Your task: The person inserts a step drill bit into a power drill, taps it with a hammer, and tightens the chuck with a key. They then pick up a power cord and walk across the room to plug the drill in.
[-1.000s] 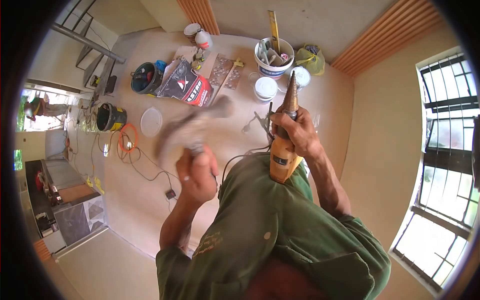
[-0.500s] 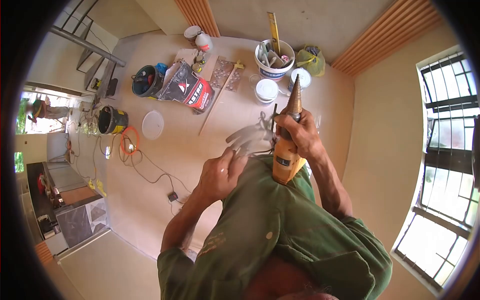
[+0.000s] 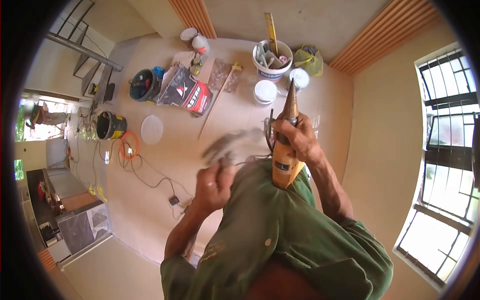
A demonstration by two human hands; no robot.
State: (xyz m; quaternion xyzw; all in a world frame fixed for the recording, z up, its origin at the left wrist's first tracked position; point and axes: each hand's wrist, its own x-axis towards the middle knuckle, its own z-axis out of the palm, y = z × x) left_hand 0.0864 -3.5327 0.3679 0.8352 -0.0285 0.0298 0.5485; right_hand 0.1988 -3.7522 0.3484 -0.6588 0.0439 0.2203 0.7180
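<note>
My right hand [image 3: 298,137] is wrapped round a yellow power tool [image 3: 285,167] with a long tapered metal tip [image 3: 291,102] pointing away from me. The tool's lower end rests against my green shirt [image 3: 260,220]. To the left, my left hand [image 3: 216,182] is closed on a grey tool [image 3: 232,142], smeared by motion, that reaches over towards the power tool. A dark cable or bar [image 3: 270,130] shows just left of my right hand.
Across the floor stand a white bucket of tools [image 3: 272,72], a lidded tub [image 3: 265,92], a black and red bag [image 3: 187,93] and dark buckets [image 3: 111,125]. Cables [image 3: 150,170] run along the left. A person [image 3: 47,116] is at the far-left doorway.
My left hand has moved a little left and down with the grey tool, away from the power tool. My right hand keeps its grip, nearly in place.
</note>
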